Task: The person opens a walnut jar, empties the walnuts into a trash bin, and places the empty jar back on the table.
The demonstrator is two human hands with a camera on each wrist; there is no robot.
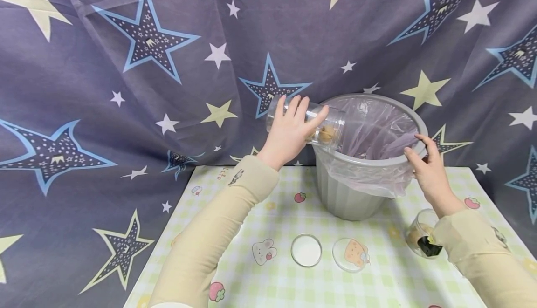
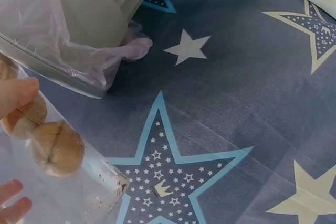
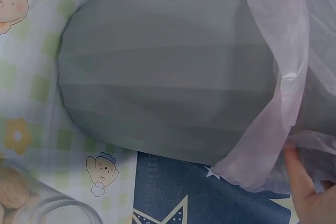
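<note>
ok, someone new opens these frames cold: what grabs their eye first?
Probably the big gray bin with its pinkish liner, standing at the back of the checked table. Next, the clear jar held tilted by the left hand at the bin's left rim, round brown pieces inside. Behind it all hangs a dark cloth covered in large stars.

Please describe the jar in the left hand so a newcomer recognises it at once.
Find the grey bin on the table. At its rim, the left hand holds a tilted clear jar with brown pieces inside. Unlike the other jar, near the right sleeve, it is off the table.
</note>
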